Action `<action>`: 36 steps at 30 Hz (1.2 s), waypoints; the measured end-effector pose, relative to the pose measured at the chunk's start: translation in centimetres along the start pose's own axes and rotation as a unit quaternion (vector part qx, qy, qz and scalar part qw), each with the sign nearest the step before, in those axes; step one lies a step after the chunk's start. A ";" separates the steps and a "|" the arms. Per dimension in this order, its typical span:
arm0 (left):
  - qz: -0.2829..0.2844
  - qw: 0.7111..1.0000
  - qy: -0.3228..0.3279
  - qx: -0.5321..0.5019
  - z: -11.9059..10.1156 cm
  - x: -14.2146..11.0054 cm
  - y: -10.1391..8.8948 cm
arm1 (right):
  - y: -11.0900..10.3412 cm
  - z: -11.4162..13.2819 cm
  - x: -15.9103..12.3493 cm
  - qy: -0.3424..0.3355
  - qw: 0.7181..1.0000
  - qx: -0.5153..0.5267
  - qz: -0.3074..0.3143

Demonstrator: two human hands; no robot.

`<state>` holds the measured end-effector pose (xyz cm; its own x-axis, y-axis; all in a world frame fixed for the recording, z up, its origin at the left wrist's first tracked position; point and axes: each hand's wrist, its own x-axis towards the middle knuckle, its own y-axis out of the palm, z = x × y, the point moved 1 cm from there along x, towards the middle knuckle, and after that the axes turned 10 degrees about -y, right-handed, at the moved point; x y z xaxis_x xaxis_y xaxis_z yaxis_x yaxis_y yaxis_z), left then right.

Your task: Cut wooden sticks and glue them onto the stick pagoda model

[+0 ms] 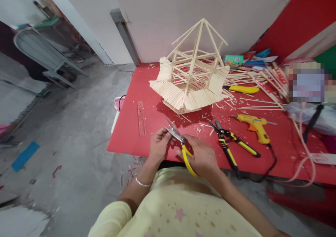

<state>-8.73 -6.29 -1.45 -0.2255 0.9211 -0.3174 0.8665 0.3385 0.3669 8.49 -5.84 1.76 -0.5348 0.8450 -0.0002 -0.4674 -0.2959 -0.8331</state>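
Observation:
My right hand (203, 156) is closed on the yellow handles of a pair of scissors (179, 136). The scissors' blades are spread apart and point up and to the left, toward my left hand (159, 146). Fingers curled and pinched, my left hand sits beside the lower blade at the table's front edge; whatever it holds is too small to make out. Just beyond both hands stands a wooden stick model (193, 90), with a pointed open frame on top and skirts of short sticks laid side by side.
On the red table (123, 132) lie a clear ruler (141, 118), pliers-like cutters (225, 135), a yellow glue gun (253, 125) with its cord, and a yellow-handled cutter knife (243, 89). Loose wooden sticks (262, 107) and shavings are scattered at right. A wall (162, 20) rises behind.

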 end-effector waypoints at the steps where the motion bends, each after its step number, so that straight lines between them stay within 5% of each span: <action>1: -0.005 1.000 0.010 0.027 -0.2 -0.1 0.0 | 0.0 0.1 0.0 0.004 1.000 0.004 0.003; 6: -0.034 0.992 0.040 0.116 -0.7 -0.6 -0.2 | 0.2 0.7 0.2 0.003 0.999 0.031 0.017; 15: -0.094 0.991 0.048 0.087 0.1 -1.0 -0.4 | 1.1 1.2 0.1 -0.016 1.000 -0.008 -0.003; 36: -0.085 0.996 0.027 -0.006 1.5 -0.9 0.2 | 2.1 1.3 0.1 -0.026 0.999 -0.002 -0.033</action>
<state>-7.73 -7.31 -2.38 -0.3924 0.8591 -0.3285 0.8088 0.4924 0.3216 6.47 -6.94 0.72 -0.5386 0.8385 0.0830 -0.5004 -0.2391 -0.8321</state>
